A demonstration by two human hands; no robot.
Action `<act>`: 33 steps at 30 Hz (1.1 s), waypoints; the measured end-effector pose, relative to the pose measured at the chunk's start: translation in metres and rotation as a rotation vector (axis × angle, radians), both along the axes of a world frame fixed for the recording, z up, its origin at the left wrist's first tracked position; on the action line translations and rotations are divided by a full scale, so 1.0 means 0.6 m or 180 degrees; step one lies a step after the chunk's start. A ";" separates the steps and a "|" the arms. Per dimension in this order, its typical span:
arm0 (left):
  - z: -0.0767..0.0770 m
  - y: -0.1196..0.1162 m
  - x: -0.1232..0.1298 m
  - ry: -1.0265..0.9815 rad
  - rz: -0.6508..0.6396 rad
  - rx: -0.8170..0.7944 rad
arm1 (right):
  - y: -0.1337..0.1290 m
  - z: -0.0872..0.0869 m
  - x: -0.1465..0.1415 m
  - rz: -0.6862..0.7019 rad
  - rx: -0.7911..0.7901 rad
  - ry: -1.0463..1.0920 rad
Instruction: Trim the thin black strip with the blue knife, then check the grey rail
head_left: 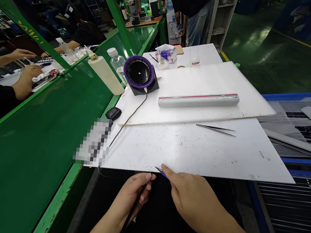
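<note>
A: Left grip (pixel 133 195)?
B: Closed around one thin black stick (pixel 125 224), just below the front edge of the lower sheet.

A: Right grip (pixel 191 198)?
B: Impossible to tell, open or closed. One blue-handled tool (pixel 162 172) right at the index fingertip, on the same front edge.

A: Sheets on the desk?
B: Two. One lower white sheet (pixel 196 150), one upper white sheet (pixel 203 80) lying across it at an angle.

A: Count on top of those?
B: One white bar with a red stripe (pixel 198 100) on the upper sheet. One round black-and-purple device (pixel 138 72) on a black base, near the upper sheet's left edge, with one dark cable (pixel 130 115) trailing across the lower sheet. One pair of tweezers (pixel 215 130) on the lower sheet.

A: Beside the sheets?
B: One black computer mouse (pixel 113 113), one cream bottle (pixel 105 75), one clear water bottle (pixel 116 59), all toward the green desk (pixel 36 137). Farther back, one tissue packet (pixel 166 53) and one small clear bottle (pixel 195 59). One blurred patch (pixel 94 141) at the left edge, unreadable.

A: Others nearby?
B: Two hands of a co-worker (pixel 27 71), across the green desk, well apart.
</note>
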State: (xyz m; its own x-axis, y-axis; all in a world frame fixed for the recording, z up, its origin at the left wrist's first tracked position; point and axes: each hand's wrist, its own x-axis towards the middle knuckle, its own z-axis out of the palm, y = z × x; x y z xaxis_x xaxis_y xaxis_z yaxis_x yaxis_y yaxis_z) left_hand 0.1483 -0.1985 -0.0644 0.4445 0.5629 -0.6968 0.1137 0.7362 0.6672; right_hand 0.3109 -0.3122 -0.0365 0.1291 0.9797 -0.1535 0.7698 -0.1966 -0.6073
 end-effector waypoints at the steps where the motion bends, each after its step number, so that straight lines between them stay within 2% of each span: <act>1: -0.002 -0.001 0.002 0.0002 0.0063 -0.0020 | 0.002 0.001 0.000 0.0033 -0.0001 -0.0074; 7: -0.006 -0.002 0.010 -0.0029 0.0232 -0.0008 | 0.002 -0.001 -0.002 0.0133 0.0030 -0.0258; 20: -0.014 0.001 0.007 -0.0037 0.0222 -0.0043 | 0.011 0.005 0.002 0.0098 -0.0009 -0.0094; 33: -0.014 0.004 0.011 0.0077 0.0151 0.0127 | 0.010 -0.002 -0.002 0.0229 0.0010 -0.0420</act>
